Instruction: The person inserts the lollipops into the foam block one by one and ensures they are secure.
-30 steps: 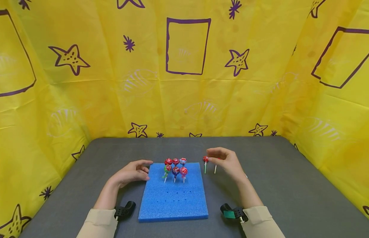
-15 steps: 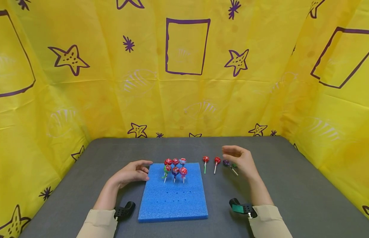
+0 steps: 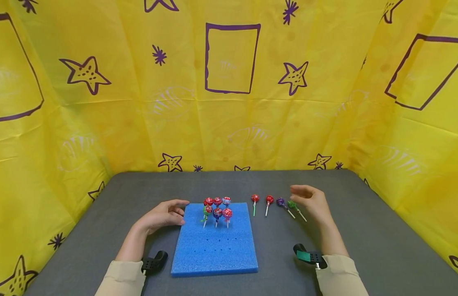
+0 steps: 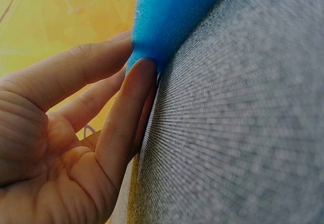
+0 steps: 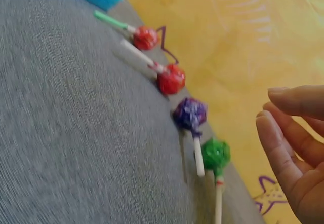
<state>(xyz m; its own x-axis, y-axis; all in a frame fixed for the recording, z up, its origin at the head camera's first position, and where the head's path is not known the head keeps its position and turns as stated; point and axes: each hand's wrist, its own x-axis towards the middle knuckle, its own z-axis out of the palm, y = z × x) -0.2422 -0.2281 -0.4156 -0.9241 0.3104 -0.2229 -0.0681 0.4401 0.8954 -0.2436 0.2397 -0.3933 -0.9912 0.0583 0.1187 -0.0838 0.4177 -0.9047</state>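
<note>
My left hand rests at the left edge of a blue foam board. In the left wrist view its fingertips touch the foam's side, without wrapping round it. Two short rows of wrapped lollipops stand upright in the board's far half. My right hand hovers by a green lollipop, thumb and fingers apart with nothing between them. Beside that lie a purple lollipop and two red ones, the nearer red lollipop on a white stick and the farther red lollipop on a green stick.
Small holes dot the near half of the foam board. A dark grey table carries everything. Yellow cloth with purple drawings hangs behind and at both sides. Black straps with cameras sit on both wrists.
My right hand has moved right along the row of loose lollipops, uncovering the red, purple and green ones. The left hand and the board have stayed put.
</note>
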